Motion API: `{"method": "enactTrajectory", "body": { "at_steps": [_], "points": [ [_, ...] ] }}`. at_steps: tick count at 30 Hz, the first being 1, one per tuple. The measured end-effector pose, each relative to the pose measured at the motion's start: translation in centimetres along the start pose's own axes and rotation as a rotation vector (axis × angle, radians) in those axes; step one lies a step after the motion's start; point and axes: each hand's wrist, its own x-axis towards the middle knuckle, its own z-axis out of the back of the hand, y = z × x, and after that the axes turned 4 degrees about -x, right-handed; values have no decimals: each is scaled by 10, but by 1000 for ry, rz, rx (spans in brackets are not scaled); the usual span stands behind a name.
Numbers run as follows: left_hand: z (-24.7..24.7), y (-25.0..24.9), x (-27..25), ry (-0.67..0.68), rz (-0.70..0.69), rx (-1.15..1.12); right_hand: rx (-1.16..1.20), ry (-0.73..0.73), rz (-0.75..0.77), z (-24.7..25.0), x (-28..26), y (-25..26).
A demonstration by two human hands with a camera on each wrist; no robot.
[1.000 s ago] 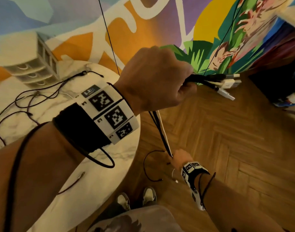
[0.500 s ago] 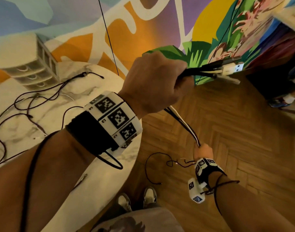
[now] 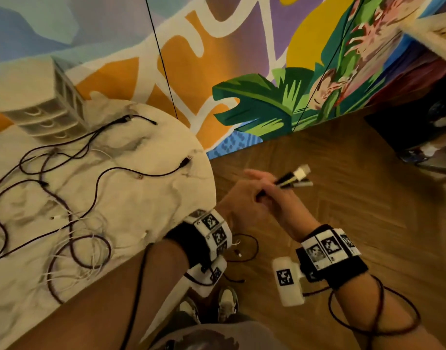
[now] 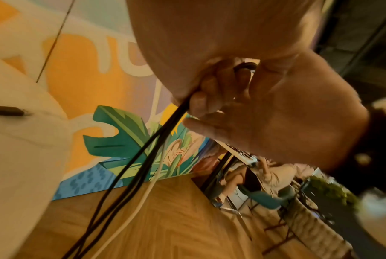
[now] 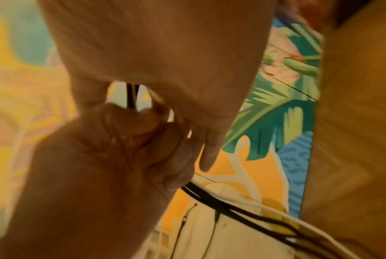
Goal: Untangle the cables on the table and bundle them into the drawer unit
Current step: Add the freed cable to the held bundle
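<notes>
A bundle of black and white cables (image 3: pixel 296 176) pokes its plug ends out above my two hands, which meet over the floor just right of the table. My left hand (image 3: pixel 242 200) grips the bundle in a fist. My right hand (image 3: pixel 285 208) lies against it, fingers curled round the same cables. The wrist views show the strands (image 4: pixel 143 166) (image 5: pixel 231 208) hanging down from the fists. More loose cables (image 3: pixel 65 160) and a white-and-dark coil (image 3: pixel 85 251) lie on the round marble table (image 3: pixel 146 203). The white drawer unit (image 3: pixel 47 107) stands at its far left, drawers shut.
A painted mural wall (image 3: pixel 242 59) runs behind the table. Wooden parquet floor (image 3: pixel 343 173) lies to the right. My shoes (image 3: pixel 227 301) stand below the hands. Dark furniture (image 3: pixel 419 127) sits at the far right, and a seated person (image 4: pixel 265 175) shows in the left wrist view.
My left hand has come down from head height with the plug ends. My right hand has slid up the cables and joined it. More of the table shows.
</notes>
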Motion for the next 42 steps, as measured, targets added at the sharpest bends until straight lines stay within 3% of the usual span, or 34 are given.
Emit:
{"method": "enactTrajectory", "body": {
  "at_steps": [2,3,4,5,6,7,9,11,13,16,19,21,25,29,33,38,42],
  "points": [
    [-18,16,-6,130,147,16,-141,4,-62,-10,7,2],
    [-25,29,-10,153,261,95,-142,6,-111,-14,10,1],
    [-20,32,-21,122,398,-15,-135,-5,-149,-18,15,0],
    [-17,45,-28,143,441,10,-122,-12,-162,-23,20,-2],
    [-15,49,-27,122,405,137,-118,-18,-160,-29,25,-4],
    [-6,49,-24,82,261,139,-118,-30,-146,-35,31,-7],
    [23,26,-20,245,232,106,-94,-115,-129,-46,41,-11],
    [53,42,-21,217,169,279,4,-191,-154,-54,52,-16],
    [83,80,-15,176,247,504,78,-207,-162,-57,61,-19],
    [126,132,-1,201,511,732,99,-170,-202,-58,69,-22],
    [151,168,9,267,627,913,51,-181,-226,-57,69,-28],
    [157,185,12,233,665,959,-10,-192,-232,-54,68,-35],
    [148,201,14,158,730,942,-24,-213,-248,-47,68,-46],
    [111,191,1,237,681,917,-3,-258,-267,-46,73,-56],
    [79,172,-29,308,633,710,-37,-230,-359,-56,73,-66],
    [57,129,-66,8,496,337,-132,-179,-447,-76,58,-76],
    [58,99,-81,-94,369,93,-63,-91,-360,-100,52,-68]
  ]
}}
